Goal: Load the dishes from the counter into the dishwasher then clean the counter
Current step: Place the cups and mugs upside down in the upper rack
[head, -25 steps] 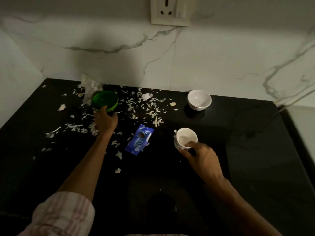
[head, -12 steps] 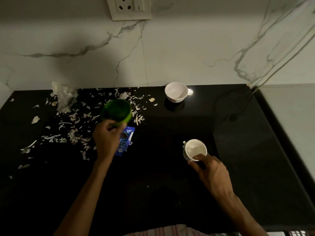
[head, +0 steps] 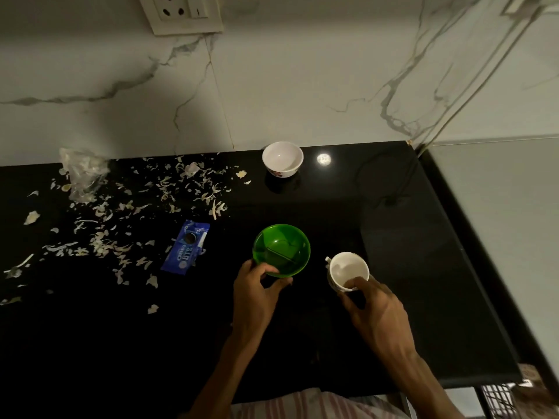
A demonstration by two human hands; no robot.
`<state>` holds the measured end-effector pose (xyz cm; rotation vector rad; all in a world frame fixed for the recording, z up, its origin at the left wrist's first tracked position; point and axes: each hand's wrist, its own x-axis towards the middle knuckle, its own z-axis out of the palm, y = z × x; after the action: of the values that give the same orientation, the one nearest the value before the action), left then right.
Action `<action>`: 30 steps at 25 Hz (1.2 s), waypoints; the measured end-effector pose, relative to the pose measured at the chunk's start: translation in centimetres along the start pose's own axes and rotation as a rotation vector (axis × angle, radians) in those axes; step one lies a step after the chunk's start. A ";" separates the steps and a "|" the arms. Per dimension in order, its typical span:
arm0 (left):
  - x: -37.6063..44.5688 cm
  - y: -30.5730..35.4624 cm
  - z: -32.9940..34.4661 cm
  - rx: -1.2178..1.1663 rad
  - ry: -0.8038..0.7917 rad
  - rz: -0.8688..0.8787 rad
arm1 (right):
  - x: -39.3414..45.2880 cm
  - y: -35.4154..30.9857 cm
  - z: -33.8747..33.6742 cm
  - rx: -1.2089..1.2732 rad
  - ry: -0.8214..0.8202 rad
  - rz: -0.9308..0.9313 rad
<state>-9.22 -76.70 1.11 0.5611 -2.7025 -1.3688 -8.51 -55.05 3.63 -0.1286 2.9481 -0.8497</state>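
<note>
My left hand (head: 257, 293) grips the near rim of a green bowl (head: 282, 249), held over the middle of the black counter (head: 423, 267). My right hand (head: 378, 313) holds a white cup (head: 348, 270) by its near side, just right of the green bowl. A second white bowl (head: 282, 158) stands upright at the back of the counter against the marble wall.
Pale vegetable peelings (head: 136, 213) are strewn over the counter's left half. A blue biscuit wrapper (head: 186, 247) lies left of the green bowl, a crumpled clear plastic bag (head: 83, 173) at the back left. A wire rack (head: 499, 397) shows at the bottom right, below the counter's edge.
My left hand has carried the green bowl from the peelings at the back left toward the middle, beside the cup. The right hand has kept hold of the cup. The view has shifted right.
</note>
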 end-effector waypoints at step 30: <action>15.4 10.6 6.9 0.389 -0.187 0.283 | -2.2 3.9 -2.2 0.052 -0.005 -0.037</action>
<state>-28.19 -70.98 3.66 0.0579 -3.0688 -0.8728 -6.77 -50.38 3.51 -0.1826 2.9249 -0.9291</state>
